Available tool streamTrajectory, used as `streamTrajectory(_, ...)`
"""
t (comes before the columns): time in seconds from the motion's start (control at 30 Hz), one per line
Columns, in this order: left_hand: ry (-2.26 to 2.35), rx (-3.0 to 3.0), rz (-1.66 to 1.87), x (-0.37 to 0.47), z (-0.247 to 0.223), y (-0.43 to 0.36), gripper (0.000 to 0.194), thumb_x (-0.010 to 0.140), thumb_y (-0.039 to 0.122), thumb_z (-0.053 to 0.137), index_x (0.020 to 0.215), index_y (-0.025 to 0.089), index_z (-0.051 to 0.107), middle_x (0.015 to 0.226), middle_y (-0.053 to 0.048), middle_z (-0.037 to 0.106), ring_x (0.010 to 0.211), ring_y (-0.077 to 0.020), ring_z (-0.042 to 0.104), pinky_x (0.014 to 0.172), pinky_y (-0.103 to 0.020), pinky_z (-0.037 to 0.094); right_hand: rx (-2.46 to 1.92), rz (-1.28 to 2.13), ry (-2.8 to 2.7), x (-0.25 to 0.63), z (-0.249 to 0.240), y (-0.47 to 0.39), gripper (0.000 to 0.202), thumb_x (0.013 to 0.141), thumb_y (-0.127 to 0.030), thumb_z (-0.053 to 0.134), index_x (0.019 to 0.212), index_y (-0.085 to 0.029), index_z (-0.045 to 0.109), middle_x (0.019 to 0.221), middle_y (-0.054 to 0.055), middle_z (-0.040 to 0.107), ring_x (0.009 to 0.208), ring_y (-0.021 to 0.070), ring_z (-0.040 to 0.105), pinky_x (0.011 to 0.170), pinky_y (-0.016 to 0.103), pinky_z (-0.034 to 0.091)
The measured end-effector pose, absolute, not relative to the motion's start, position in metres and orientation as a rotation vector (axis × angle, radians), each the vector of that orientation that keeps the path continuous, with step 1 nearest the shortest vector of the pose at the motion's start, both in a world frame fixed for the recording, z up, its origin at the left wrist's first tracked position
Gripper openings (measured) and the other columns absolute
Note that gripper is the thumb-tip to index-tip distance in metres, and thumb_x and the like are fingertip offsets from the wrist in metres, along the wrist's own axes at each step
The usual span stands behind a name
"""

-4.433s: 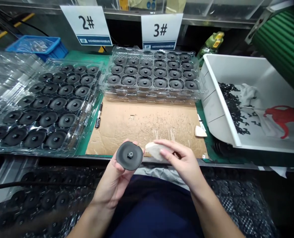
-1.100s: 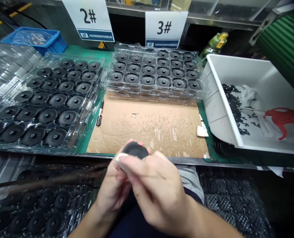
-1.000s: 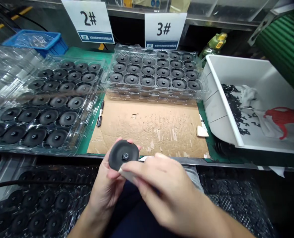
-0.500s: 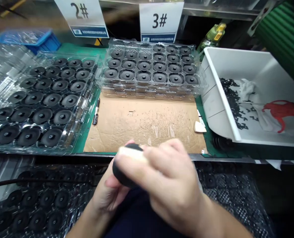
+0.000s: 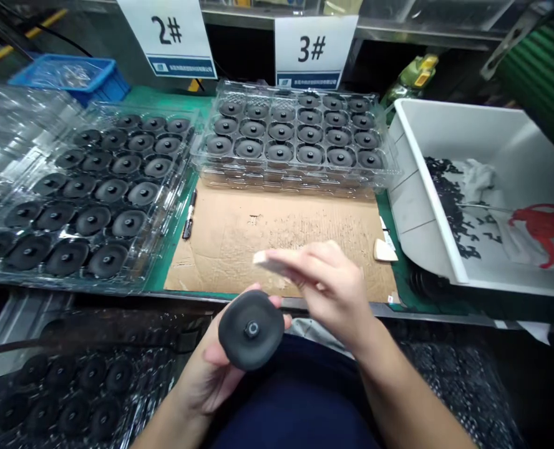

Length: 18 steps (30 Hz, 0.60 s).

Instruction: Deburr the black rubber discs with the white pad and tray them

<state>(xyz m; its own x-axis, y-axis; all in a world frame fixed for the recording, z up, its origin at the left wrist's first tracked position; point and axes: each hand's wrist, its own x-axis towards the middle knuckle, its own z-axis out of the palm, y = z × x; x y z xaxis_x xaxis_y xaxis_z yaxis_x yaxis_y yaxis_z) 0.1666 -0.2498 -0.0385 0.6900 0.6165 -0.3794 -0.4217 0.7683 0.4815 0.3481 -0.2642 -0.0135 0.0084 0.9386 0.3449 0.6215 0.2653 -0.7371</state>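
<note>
Blue bin (image 5: 106, 88) back left; green bottle (image 5: 416, 75) behind white tub (image 5: 496, 134), red tool (image 5: 547, 226) inside.

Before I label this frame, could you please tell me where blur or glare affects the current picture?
Head view: slight motion blur softens the right hand and white pad, while the black disc looks sharper; same view, glare streaks the clear trays at left, and the green hose fades into shadow.

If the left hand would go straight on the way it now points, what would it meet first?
Probably the white pad in the right hand, just ahead of the disc in the left hand. Depth is unclear, so it may instead pass below.
</note>
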Motion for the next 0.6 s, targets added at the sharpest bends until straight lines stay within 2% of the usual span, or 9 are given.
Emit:
streamTrajectory(0.1, 0.477, 0.358, 0.579, 0.162, -0.041, -0.246, 0.064, 0.056, 0.046, 0.074, 0.115, 0.027, 0.059, 0.115, -0.004, 0.063, 0.103, -0.0246, 0.060, 0.096, -0.033, 0.043, -1.661, 0.565, -1.579, 0.355, -0.056, -0.267, 0.027, 0.092, -0.015, 0.048, 0.114, -0.027, 0.059, 0.091, 0.000, 0.063, 0.083, 0.0153, 0.054, 0.076, 0.031, 0.034)
streamTrajectory(0.2, 0.440, 0.338, 0.569, 0.161, -0.047, -0.243, 0.062, 0.057, 0.046, 0.073, 0.115, 0.027, 0.059, 0.115, -0.003, 0.062, 0.104, -0.0246, 0.059, 0.098, -0.034, 0.041, -1.685, 0.700, -1.625, 0.349, -0.098, -0.280, 0.027, 0.089, -0.013, 0.046, 0.105, -0.026, 0.064, 0.081, 0.001, 0.064, 0.076, 0.0157, 0.056, 0.071, 0.031, 0.036)
streamTrajectory(0.3, 0.435, 0.332, 0.569, 0.163, -0.050, -0.240, 0.060, 0.058, 0.044, 0.073, 0.114, 0.027, 0.059, 0.115, -0.003, 0.063, 0.103, -0.0244, 0.059, 0.096, -0.032, 0.042, -1.686, 0.737, -1.636, 0.345, -0.112, -0.288, 0.026, 0.086, -0.010, 0.048, 0.099, -0.024, 0.067, 0.073, 0.000, 0.062, 0.070, 0.0154, 0.056, 0.069, 0.031, 0.036)
streamTrajectory(0.37, 0.446, 0.335, 0.573, 0.166, -0.049, -0.240, 0.060, 0.059, 0.043, 0.074, 0.115, 0.026, 0.059, 0.115, -0.004, 0.062, 0.104, -0.0251, 0.059, 0.093, -0.030, 0.045, -1.706, 0.737, -1.592, 0.348, -0.097, -0.286, 0.026, 0.086, -0.011, 0.050, 0.103, -0.024, 0.065, 0.078, 0.001, 0.063, 0.073, 0.0159, 0.056, 0.070, 0.031, 0.037)
streamTrajectory(0.5, 0.501, 0.352, 0.606, 0.172, -0.043, -0.243, 0.058, 0.059, 0.039, 0.077, 0.113, 0.027, 0.060, 0.114, -0.002, 0.063, 0.103, -0.0241, 0.059, 0.088, -0.027, 0.048, -1.696, 0.539, -1.337, 0.343, -0.033, -0.279, 0.028, 0.092, -0.018, 0.047, 0.118, -0.023, 0.055, 0.109, 0.004, 0.060, 0.092, 0.0179, 0.055, 0.073, 0.031, 0.042)
streamTrajectory(0.53, 0.527, 0.364, 0.615, 0.173, -0.041, -0.244, 0.054, 0.061, 0.038, 0.076, 0.112, 0.027, 0.061, 0.112, -0.001, 0.064, 0.103, -0.0231, 0.059, 0.089, -0.026, 0.047, -1.627, 0.459, -1.340, 0.337, -0.017, -0.279, 0.029, 0.091, -0.017, 0.047, 0.119, -0.023, 0.054, 0.112, 0.004, 0.059, 0.093, 0.0179, 0.055, 0.075, 0.031, 0.042)
streamTrajectory(0.6, 0.590, 0.401, 0.611, 0.174, -0.039, -0.243, 0.050, 0.062, 0.039, 0.076, 0.110, 0.027, 0.062, 0.111, -0.001, 0.064, 0.106, -0.0233, 0.057, 0.094, -0.027, 0.043, -1.427, 0.401, -1.525, 0.324, 0.005, -0.282, 0.031, 0.090, -0.013, 0.045, 0.120, -0.016, 0.052, 0.104, 0.006, 0.062, 0.082, 0.0174, 0.056, 0.073, 0.033, 0.041)
